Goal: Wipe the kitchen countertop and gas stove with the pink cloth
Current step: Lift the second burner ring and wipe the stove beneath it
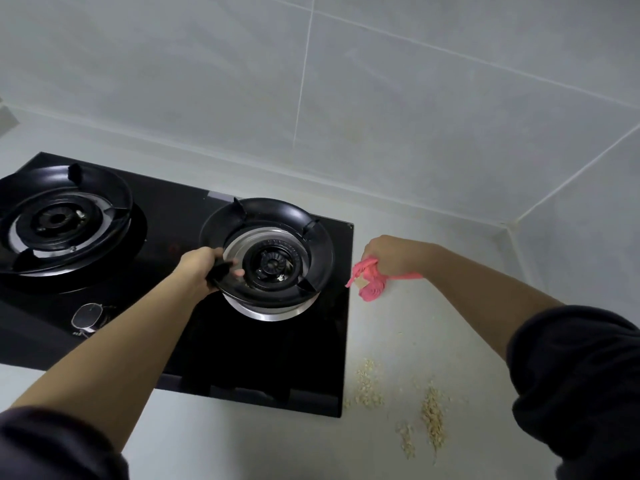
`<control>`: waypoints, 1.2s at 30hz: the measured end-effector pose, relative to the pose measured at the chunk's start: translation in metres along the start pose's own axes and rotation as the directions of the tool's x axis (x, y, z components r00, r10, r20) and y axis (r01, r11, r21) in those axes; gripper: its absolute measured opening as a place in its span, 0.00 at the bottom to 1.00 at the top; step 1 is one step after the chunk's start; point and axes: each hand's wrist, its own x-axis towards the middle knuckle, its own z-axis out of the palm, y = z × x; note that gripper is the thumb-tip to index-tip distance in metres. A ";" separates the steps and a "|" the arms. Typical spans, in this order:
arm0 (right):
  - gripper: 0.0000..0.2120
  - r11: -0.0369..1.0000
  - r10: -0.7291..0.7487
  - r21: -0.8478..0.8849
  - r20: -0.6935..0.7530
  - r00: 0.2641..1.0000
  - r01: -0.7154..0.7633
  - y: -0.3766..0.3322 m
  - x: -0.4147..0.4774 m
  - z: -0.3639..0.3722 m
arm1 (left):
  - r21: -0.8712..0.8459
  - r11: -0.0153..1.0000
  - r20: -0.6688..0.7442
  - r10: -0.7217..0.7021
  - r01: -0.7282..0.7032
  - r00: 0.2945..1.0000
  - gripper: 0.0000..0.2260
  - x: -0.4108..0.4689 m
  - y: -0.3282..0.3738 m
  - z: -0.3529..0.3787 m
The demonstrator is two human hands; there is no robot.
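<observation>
A black glass gas stove (263,358) with two burners is set into the pale countertop (242,441). My left hand (204,268) grips the near-left rim of the right burner's black pan support (277,216), which sits tilted above its steel ring. My right hand (391,254) holds the bunched pink cloth (369,280) against the countertop just right of the stove's right edge. Beige crumbs (431,415) lie in small piles on the countertop near the stove's front right corner.
The left burner (62,220) keeps its pan support in place. A round control knob (88,315) sits on the stove's front left. A grey tiled wall (311,98) rises behind the stove and turns a corner at the right (512,225).
</observation>
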 end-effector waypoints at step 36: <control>0.07 0.994 0.030 0.108 0.009 0.999 -0.031 0.024 0.019 0.032 | 0.828 0.559 -0.188 0.356 -0.048 0.915 0.16 0.024 -0.019 -0.006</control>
